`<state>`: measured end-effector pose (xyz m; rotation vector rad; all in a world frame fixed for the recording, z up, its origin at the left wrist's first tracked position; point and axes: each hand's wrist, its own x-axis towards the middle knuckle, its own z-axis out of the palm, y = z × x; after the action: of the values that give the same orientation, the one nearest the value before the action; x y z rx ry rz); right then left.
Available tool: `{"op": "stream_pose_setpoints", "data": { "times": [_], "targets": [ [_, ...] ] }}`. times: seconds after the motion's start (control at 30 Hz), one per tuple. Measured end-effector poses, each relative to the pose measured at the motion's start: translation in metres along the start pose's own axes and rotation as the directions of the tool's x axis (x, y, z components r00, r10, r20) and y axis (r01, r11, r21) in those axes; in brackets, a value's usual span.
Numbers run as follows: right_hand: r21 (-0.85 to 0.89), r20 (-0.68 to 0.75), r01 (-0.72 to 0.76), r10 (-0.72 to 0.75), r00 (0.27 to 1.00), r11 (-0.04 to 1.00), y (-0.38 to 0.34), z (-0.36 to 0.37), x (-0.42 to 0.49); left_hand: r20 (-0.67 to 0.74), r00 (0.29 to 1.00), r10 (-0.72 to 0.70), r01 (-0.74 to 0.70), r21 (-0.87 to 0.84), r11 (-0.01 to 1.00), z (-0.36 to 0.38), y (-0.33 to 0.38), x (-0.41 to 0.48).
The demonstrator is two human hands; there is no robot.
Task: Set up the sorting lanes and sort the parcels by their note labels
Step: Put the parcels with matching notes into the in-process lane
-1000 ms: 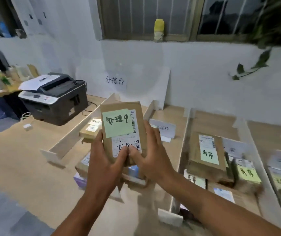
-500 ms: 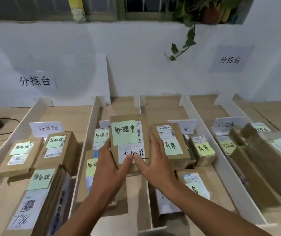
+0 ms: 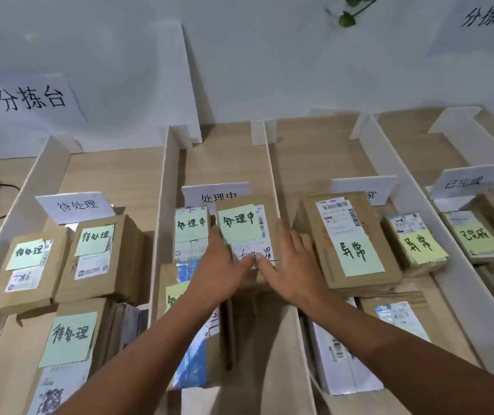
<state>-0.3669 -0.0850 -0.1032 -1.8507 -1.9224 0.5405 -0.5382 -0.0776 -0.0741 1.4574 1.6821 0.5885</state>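
Observation:
A brown parcel point(image 3: 247, 232) with a green note reading 处理中 is low in the second lane, just in front of the white lane sign 处理中 point(image 3: 214, 191). My left hand point(image 3: 220, 266) holds its left edge with the thumb on the front label. My right hand point(image 3: 289, 263) holds its right edge, thumb on the front and fingers reaching up along the side. Right beside it on the left lies another parcel point(image 3: 191, 235) with the same note. Lower parcels in this lane are partly hidden by my forearms.
White dividers point(image 3: 272, 175) split the wooden table into lanes. The left lane has the sign 待处理 point(image 3: 73, 205) and several parcels. The third lane holds parcels noted 异常 point(image 3: 350, 238). The fourth has the sign 已完成 point(image 3: 464, 182). A white wall stands behind.
The view swung from the printer side to the lanes. Both hands carried the parcel forward and down into the second lane, beside the other 处理中 parcel.

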Motion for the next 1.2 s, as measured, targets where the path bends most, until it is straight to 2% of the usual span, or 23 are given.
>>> {"op": "stream_pose_setpoints", "data": {
  "times": [0.13,0.23,0.4,0.47,0.57,0.7,0.77,0.83,0.9,0.93,1.0,1.07,1.1,1.2],
  "targets": [
    [-0.144,-0.016,-0.035,0.033,0.999,0.989,0.008,0.022,0.011,0.063,0.997,-0.046,0.037,0.146,0.989,0.011,-0.009,0.032],
    [-0.286,0.047,-0.023,0.038,0.998,0.958,0.01,0.039,0.012,0.066,0.991,-0.114,0.094,0.253,0.963,0.022,-0.013,0.048],
    [-0.473,0.145,0.029,0.045,0.988,0.881,0.025,0.059,0.017,0.17,0.93,-0.327,0.26,0.327,0.909,0.043,-0.017,0.081],
    [-0.503,0.173,0.048,0.047,0.984,0.863,0.028,0.069,0.018,0.17,0.901,-0.399,0.323,0.35,0.879,0.052,-0.022,0.086],
    [-0.514,0.18,0.056,0.043,0.983,0.856,0.029,0.077,0.018,0.092,0.919,-0.384,0.319,0.401,0.859,0.06,-0.031,0.088],
    [-0.538,0.199,0.052,0.066,0.978,0.842,0.029,0.078,0.017,0.18,0.882,-0.436,0.323,0.443,0.836,0.056,-0.029,0.088],
    [-0.528,0.207,0.043,0.079,0.975,0.848,0.023,0.07,0.016,0.19,0.886,-0.423,0.299,0.463,0.834,0.05,-0.019,0.08],
    [-0.473,0.186,0.046,0.049,0.981,0.88,0.011,0.052,0.012,0.197,0.921,-0.337,0.19,0.529,0.827,0.038,0.001,0.066],
    [-0.371,0.12,0.113,-0.073,0.99,0.922,-0.001,0.024,0.01,0.209,0.967,-0.148,-0.01,0.61,0.793,0.022,0.025,0.054],
    [-0.331,0.078,0.171,-0.154,0.985,0.928,-0.006,0.002,0.007,0.205,0.979,-0.006,-0.124,0.615,0.779,0.011,0.038,0.046],
    [-0.32,-0.024,0.283,-0.306,0.952,0.904,-0.011,-0.047,-0.003,0.154,0.939,0.307,-0.339,0.55,0.763,-0.01,0.06,0.03],
    [-0.322,-0.148,0.307,-0.368,0.918,0.896,-0.004,-0.096,-0.016,0.066,0.834,0.547,-0.503,0.499,0.706,-0.025,0.081,0.017],
    [-0.336,-0.198,0.27,-0.348,0.916,0.902,0.006,-0.125,-0.029,0.052,0.797,0.602,-0.545,0.492,0.679,-0.023,0.095,0.009],
    [-0.41,-0.226,0.076,-0.182,0.957,0.909,0.054,-0.201,-0.081,0.147,0.807,0.572,-0.565,0.475,0.675,0.015,0.136,-0.021]
  ]
}}
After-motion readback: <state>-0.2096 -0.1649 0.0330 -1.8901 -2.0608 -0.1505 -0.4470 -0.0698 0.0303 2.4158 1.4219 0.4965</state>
